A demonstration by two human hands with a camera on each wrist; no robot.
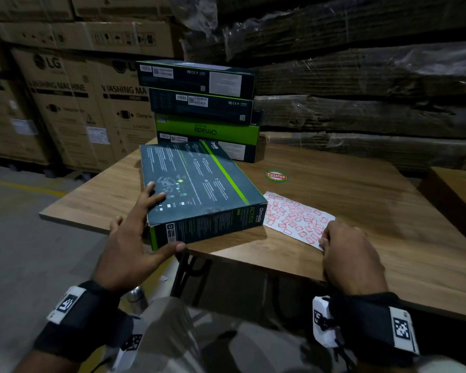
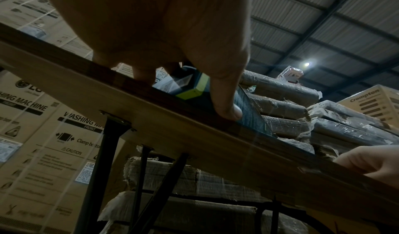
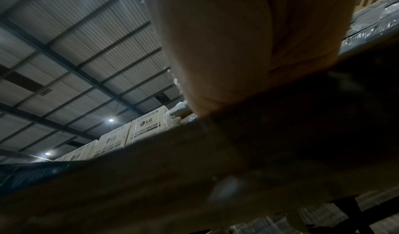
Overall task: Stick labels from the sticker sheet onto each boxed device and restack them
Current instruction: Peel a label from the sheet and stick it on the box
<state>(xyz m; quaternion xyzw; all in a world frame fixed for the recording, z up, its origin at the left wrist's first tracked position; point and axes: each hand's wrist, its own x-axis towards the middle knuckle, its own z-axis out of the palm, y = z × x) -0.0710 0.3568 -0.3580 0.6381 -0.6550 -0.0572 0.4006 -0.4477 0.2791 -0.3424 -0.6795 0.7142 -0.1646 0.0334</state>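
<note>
We work at the near edge of the wooden table (image 1: 361,200). The boxed device (image 1: 199,189) lies flat at the table's near left corner, its printed dark face up, slightly askew. The sticker sheet (image 1: 293,219) lies flat just to the right of it, nearly touching the box's near right corner.

Our left hand (image 1: 135,232) steadies the box: the fingers are spread wide and lie straight on the top face, while the thumb presses against the near side panel. In the left wrist view the thumb (image 2: 226,104) bears on that panel just above the table edge. Our right hand (image 1: 353,254) rests on the near corner of the sheet; the fingers are curled under and hidden, so we cannot tell whether they already pinch a label.

To do this step well, we judge that the box must be held firmly so it does not slide off the corner. We lift one label by an edge, peeling slowly so the sheet does not rise with it. We then lay the label on a plain area of the box and smooth it down from one edge.

Readable writing: the box's near side reads "Omada" and "AC1350". The stack of boxes (image 1: 202,109) behind shows "Omada" upside down on a green side. A round sticker (image 1: 276,175) on the table reads "Patelsa". The cartons (image 1: 65,103) on the left read "LG" and "WASHING MACHINE".
</note>
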